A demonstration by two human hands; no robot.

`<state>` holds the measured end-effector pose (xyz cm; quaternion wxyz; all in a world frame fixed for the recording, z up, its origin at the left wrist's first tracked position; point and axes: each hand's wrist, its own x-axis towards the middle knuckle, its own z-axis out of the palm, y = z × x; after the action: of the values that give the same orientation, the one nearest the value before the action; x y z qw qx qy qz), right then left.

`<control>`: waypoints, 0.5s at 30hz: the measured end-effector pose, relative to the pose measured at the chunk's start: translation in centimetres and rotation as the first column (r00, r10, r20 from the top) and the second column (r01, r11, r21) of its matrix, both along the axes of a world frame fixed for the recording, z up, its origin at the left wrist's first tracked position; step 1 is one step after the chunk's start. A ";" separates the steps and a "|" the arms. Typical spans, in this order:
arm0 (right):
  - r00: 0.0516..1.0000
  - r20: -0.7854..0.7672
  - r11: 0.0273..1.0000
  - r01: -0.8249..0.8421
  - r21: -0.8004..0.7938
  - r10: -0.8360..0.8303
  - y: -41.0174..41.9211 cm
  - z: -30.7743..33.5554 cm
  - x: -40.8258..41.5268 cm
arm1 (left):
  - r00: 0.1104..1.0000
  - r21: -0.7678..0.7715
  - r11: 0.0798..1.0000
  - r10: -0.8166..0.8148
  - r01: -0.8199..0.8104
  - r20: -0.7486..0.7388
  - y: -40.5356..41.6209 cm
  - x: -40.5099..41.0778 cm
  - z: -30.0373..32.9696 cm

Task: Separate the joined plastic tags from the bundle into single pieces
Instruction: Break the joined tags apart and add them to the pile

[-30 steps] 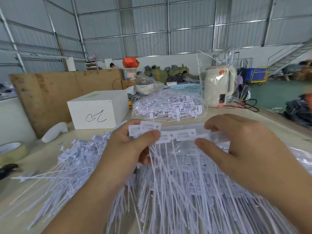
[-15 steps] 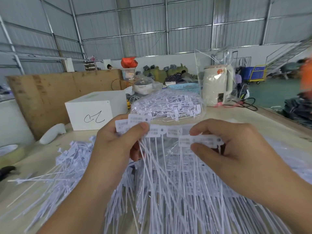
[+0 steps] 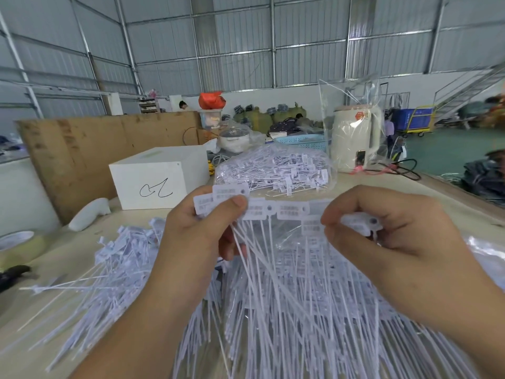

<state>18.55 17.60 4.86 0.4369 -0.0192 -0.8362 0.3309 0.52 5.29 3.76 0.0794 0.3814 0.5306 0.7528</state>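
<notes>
Even daylight; fisheye edges, slight blur

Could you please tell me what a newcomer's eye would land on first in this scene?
Centre frame, the left hand and right hand pinch a joined strip of white plastic tags. Below them spreads a big heap of loose white tags on the beige table. Behind sits a clear bag of tags.
</notes>
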 end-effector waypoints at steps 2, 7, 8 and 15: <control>1.000 0.001 1.000 -0.030 0.003 0.030 -0.1 -0.1 -0.1 | 1.000 -0.028 1.000 -0.010 0.009 -0.005 0.1 0.0 -0.2; 0.999 0.033 0.999 0.016 0.039 -0.017 -0.5 -0.7 -0.3 | 0.999 -0.074 0.997 -0.004 0.001 -0.033 0.2 0.4 -0.4; 0.999 0.031 0.999 0.016 0.031 -0.017 -0.6 -0.8 -0.4 | 0.999 -0.079 0.997 0.002 -0.005 -0.041 0.2 0.5 -0.4; 0.999 0.015 0.999 0.040 0.018 -0.041 -0.7 -1.2 -0.8 | 0.995 -0.095 0.994 0.049 -0.057 -0.085 0.1 0.8 -0.1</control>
<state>17.79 16.92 3.70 0.4373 -0.0349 -0.8418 0.3145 1.28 5.43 3.66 0.0557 0.3935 0.5794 0.7116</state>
